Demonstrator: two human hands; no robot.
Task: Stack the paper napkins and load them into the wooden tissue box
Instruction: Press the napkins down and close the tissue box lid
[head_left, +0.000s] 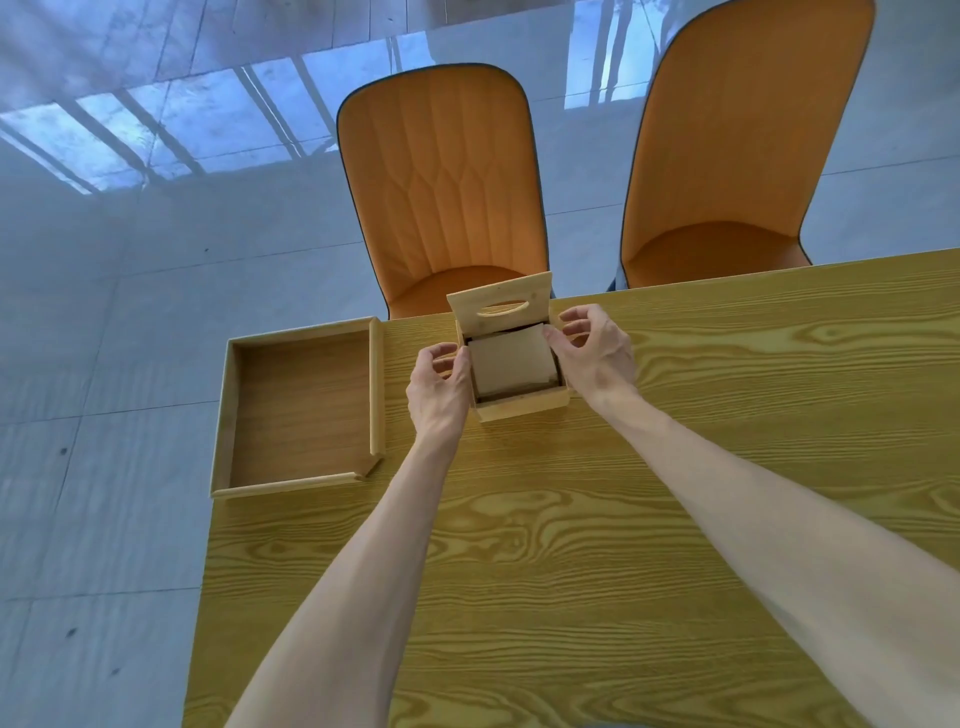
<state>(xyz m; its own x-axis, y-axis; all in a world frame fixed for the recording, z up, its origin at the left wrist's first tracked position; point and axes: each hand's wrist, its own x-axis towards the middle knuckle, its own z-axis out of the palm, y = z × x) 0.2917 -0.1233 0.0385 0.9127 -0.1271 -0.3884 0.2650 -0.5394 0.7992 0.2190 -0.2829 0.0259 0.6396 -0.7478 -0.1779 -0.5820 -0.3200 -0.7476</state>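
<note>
A small wooden tissue box (519, 408) stands on the table near its far edge, its lid (498, 301) with an oval slot tipped up at the back. A stack of beige paper napkins (511, 361) lies inside the box, its top level with the rim. My left hand (439, 387) rests against the box's left side, thumb at the napkins' left edge. At the right side, my right hand (592, 351) has its thumb and fingertips at the stack's far right corner, the other fingers spread. Whether either hand pinches the napkins is unclear.
A shallow wooden tray (298, 405) sits at the table's left corner, with nothing in it. The yellow wood-grain table (571, 545) ends just left of the tray. Two orange chairs (447, 197) stand behind the far edge. Grey tiled floor lies to the left.
</note>
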